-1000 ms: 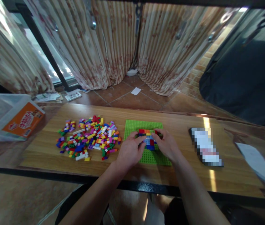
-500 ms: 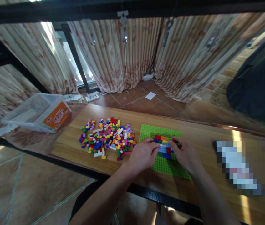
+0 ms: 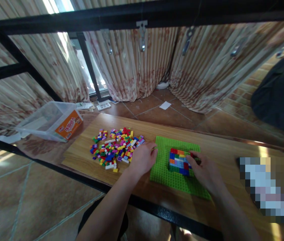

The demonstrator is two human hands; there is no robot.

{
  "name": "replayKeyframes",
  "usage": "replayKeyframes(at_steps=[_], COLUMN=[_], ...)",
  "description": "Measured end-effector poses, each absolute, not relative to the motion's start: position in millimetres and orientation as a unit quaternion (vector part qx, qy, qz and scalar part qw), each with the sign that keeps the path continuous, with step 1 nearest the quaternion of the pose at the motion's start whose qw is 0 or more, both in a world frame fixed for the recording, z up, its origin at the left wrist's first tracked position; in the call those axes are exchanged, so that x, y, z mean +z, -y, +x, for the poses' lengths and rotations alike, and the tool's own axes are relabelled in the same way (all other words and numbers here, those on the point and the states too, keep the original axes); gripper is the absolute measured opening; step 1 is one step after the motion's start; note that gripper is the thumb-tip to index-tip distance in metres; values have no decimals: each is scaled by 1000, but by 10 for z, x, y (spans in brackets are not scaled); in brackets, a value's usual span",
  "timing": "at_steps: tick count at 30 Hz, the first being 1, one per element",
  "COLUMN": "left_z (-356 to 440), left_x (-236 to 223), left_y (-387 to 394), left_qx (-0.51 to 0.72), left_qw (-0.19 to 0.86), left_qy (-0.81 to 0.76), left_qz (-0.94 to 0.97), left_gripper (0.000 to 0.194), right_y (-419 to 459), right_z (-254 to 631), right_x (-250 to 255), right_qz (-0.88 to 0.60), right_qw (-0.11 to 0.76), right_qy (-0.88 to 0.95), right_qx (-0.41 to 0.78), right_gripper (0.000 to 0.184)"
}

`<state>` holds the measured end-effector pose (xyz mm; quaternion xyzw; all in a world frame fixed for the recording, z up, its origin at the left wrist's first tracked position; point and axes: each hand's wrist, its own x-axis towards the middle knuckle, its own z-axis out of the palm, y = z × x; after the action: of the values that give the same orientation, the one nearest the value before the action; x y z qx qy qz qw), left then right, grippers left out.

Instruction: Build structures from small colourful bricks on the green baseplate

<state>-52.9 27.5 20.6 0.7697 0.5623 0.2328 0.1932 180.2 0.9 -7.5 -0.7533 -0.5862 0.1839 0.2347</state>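
Note:
A flat block of many-coloured toy bricks (image 3: 178, 162) is on a green studded baseplate (image 3: 162, 174). My right hand (image 3: 206, 169) is closed at the right edge of this block, thumb on its top and bent fingers along its far right side. The hand hides that side. My left hand (image 3: 143, 159) is between the baseplate's left edge and a pile of loose toy bricks (image 3: 116, 147), covering the pile's right end. Its thumb and forefinger are bent but apart, and I see nothing between them; its other fingers are hidden.
The wooden table (image 3: 86, 150) carries all of this. A clear plastic box (image 3: 48, 125) with an orange label stands at its left end. A blurred-out flat object (image 3: 265, 187) lies at the right. A black metal bar (image 3: 157, 25) crosses above, before striped curtains (image 3: 126, 67).
My left hand has come off the brick block and moved left to the pile. The right hand stays at the block. The whole view has shifted slightly.

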Motion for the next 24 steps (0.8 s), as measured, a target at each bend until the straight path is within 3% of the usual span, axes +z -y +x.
replayKeyframes(at_steps=[24], left_z=[-588], left_x=[237], left_y=[-221], left_qx=[229], left_qw=[176], left_qy=[-554], left_qz=[781], left_gripper=[22], right_y=[-23], right_z=[1864], right_x=[-173], right_qz=[-754], right_qw=[216], right_qy=[601], right_qx=[155], right_gripper=[56])
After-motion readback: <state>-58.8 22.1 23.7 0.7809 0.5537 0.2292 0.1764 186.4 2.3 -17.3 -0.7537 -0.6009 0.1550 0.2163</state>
